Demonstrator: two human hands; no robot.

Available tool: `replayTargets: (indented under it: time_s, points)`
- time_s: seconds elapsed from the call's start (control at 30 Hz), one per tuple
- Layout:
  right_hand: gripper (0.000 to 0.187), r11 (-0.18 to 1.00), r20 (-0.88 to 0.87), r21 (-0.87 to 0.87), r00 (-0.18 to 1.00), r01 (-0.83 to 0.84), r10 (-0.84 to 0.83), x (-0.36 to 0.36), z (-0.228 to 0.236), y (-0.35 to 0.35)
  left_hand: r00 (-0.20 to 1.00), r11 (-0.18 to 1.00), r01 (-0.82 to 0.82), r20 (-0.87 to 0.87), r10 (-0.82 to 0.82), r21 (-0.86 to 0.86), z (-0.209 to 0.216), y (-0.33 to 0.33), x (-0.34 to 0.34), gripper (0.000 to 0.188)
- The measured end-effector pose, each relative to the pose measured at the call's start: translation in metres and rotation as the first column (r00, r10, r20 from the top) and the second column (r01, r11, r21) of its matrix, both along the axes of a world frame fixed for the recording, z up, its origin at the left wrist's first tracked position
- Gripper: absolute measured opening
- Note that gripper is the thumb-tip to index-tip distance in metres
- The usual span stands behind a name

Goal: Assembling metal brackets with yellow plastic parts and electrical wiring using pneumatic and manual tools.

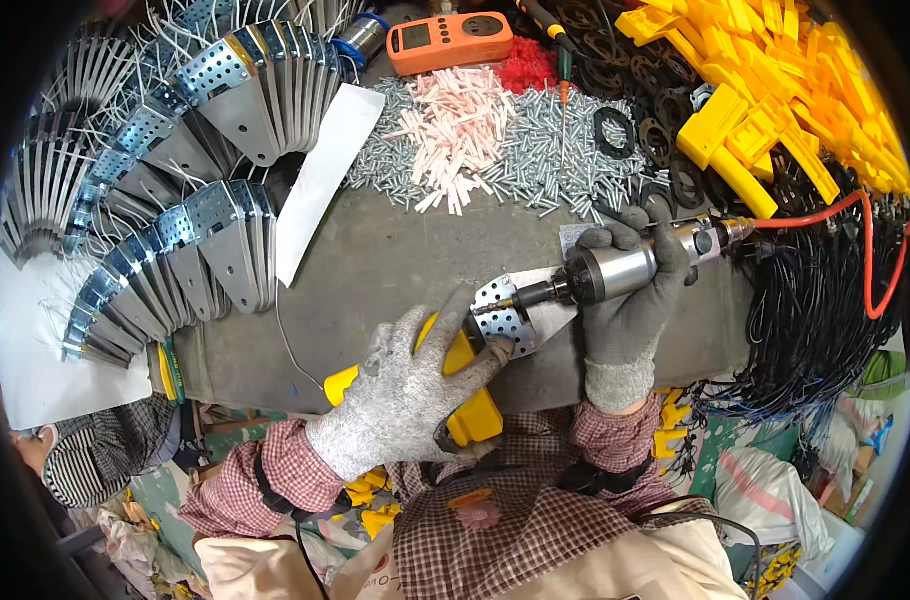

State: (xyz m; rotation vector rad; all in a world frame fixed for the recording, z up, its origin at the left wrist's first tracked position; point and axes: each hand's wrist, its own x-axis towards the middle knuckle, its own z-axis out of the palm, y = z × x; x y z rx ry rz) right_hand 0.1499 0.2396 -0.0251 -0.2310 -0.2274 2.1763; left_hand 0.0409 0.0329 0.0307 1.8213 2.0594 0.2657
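My gloved left hand (400,385) is closed around a yellow plastic housing (475,417) near the table's front edge. Against the housing sits a perforated metal bracket (502,335) on a pointed grey plate (553,318). Its thumb and fingers reach the bracket's edges. In my gloved right hand (630,320) is a silver air drill (605,272), lying nearly level, with the fingers wrapped over its body. The bit's thin tip (490,306) points left over the bracket; whether it touches a hole or screw I cannot tell.
A red air hose (815,215) runs right from the drill. Screws (565,150) and pink sleeves (455,120) lie in heaps behind, beside an orange meter (450,42). Rows of pointed metal plates (240,245) stand left; yellow housings (775,90) and black cables (805,330) lie right.
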Motion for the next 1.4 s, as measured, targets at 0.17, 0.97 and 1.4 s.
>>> replayTargets:
  time_s: [0.17,0.97,1.4]
  points:
    - [0.034,0.998,0.175,0.008,0.983,0.061,-0.062,-0.007,0.012,-0.005,1.0,1.0,0.001,0.024,-0.001,-0.027,0.001,-0.002,0.0,0.098]
    - [0.027,0.994,0.02,-0.089,0.998,-0.056,0.058,0.028,-0.006,0.007,0.995,0.996,-0.084,0.041,0.086,-0.041,-0.008,-0.006,0.009,0.116]
    - [0.034,0.392,0.589,0.742,0.251,-0.544,-0.768,0.044,0.033,0.137,0.943,0.944,-0.322,0.108,0.314,0.074,0.014,0.078,0.005,0.052]
